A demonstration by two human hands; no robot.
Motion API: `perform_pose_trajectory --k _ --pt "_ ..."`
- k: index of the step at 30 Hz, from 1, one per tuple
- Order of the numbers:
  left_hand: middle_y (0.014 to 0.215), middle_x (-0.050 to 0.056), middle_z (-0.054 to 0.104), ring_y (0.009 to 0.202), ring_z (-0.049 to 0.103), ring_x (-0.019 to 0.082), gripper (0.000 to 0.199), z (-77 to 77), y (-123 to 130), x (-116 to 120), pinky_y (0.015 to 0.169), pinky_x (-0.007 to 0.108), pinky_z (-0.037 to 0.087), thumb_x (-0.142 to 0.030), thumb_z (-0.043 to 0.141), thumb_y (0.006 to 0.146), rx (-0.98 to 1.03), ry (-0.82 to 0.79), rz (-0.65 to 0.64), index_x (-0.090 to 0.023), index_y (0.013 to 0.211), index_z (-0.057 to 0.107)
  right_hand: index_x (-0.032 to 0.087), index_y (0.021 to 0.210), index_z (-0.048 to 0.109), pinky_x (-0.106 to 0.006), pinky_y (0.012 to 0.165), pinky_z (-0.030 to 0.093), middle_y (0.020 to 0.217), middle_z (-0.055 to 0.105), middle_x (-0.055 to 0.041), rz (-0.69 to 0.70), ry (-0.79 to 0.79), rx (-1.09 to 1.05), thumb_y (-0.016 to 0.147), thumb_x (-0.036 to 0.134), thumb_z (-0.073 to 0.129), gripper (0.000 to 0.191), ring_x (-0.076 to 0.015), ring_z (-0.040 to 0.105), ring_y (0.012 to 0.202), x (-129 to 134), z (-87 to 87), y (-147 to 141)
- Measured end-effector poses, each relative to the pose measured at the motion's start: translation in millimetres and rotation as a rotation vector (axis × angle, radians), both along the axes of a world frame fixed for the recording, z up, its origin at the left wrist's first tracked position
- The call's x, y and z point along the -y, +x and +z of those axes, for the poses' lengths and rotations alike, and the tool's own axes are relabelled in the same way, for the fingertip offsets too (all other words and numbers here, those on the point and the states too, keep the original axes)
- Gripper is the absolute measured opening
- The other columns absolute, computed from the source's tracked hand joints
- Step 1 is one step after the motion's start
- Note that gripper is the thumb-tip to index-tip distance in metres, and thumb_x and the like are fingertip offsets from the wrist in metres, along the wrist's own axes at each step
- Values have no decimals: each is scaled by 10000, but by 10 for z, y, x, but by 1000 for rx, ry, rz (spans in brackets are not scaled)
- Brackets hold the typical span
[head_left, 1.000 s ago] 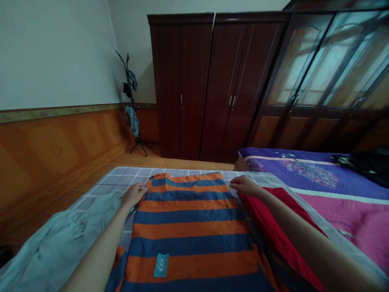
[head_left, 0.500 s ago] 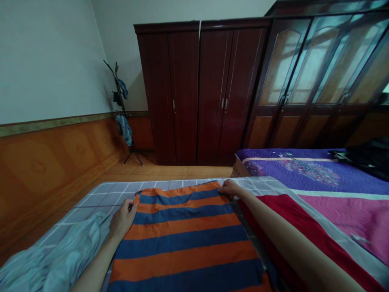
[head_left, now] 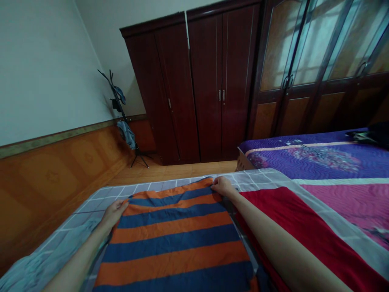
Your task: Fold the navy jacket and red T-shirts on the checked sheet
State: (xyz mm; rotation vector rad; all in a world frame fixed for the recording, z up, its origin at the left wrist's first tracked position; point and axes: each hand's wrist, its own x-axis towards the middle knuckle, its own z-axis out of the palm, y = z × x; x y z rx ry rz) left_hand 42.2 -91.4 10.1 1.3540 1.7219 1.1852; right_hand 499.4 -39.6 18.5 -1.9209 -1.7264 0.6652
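An orange and navy striped garment lies spread over the bed, its near end cut off by the bottom of the view. My left hand pinches its far left corner. At the far right corner, my right hand grips the edge between thumb and fingers. The cloth between both hands is held fairly straight, with slight ripples along the far edge. To the left lies a crumpled pale blue-green cloth, partly behind my left forearm. A red cloth lies flat on the right, partly covered by my right forearm.
Under the garments is a grey checked bedsheet. Beyond it on the right is a bed with a purple floral cover and a pink section. Dark wardrobes line the back wall, and a coat stand stands back left.
My left hand has moved slightly left and outward with its corner, and the far edge looks a little more stretched. The head view has tilted and shifted. Both hands keep their grip.
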Motion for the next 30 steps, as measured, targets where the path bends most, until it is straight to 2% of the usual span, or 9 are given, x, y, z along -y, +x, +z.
perform_pose_trajectory --k 6,8,9,11,15,18,21,25,30 --pt "705 1 659 639 649 165 250 537 30 -471 577 246 512 -396 595 709 -3 172 133 -181 831 552 147 1044 598 -356 768 519 1025 619 -44 -46 175 -109 914 357 534 255 -173 609 881 -40 94 21" --pt "720 -9 653 661 646 152 243 623 59 -637 600 235 508 -392 562 748 -16 214 177 -181 866 537 148 1069 586 -357 765 521 1036 615 -49 -63 192 -124 919 357 526 264 -172 609 885 -60 100 59" --pt "719 -10 652 668 646 151 239 614 79 -696 608 236 508 -387 561 755 -28 218 194 -180 870 533 147 1075 583 -353 756 523 1034 614 -50 -67 183 -127 920 356 527 266 -169 610 876 -68 91 79" --pt "701 -1 657 665 649 162 224 493 129 -751 610 248 511 -363 599 738 -59 186 205 -172 842 542 144 1062 586 -338 727 528 1011 618 -47 -65 136 -124 915 354 536 261 -158 613 841 -80 50 112" --pt "726 46 694 666 672 190 177 43 216 -713 623 283 526 -257 648 715 -146 81 160 -147 839 589 136 998 607 -300 663 524 915 636 -29 -19 45 -104 902 345 558 235 -129 612 740 -89 -49 141" --pt "873 74 716 834 685 208 205 -203 217 -709 724 291 527 -199 598 753 -238 77 159 -156 953 603 152 933 663 -242 632 481 806 667 -25 21 63 -78 834 249 618 146 -136 618 706 -89 -70 131" --pt "1022 79 701 1025 635 221 262 -296 173 -752 847 307 494 -164 571 766 -338 93 164 -180 1025 605 197 964 706 -202 616 432 765 694 -21 45 108 -43 740 117 611 257 -158 636 736 -87 -30 124" --pt "1143 75 661 1110 587 217 316 -321 139 -771 929 313 448 -135 509 803 -430 120 163 -194 1104 585 217 1158 655 -207 610 413 785 713 -25 7 174 4 753 104 502 448 -179 652 762 -69 46 160" --pt "1278 76 573 1210 503 207 481 -329 231 -710 1018 312 373 -53 496 795 -513 160 109 -203 1252 516 226 1074 701 -218 596 417 770 719 -38 41 161 54 709 137 564 400 -197 661 727 -36 41 208"
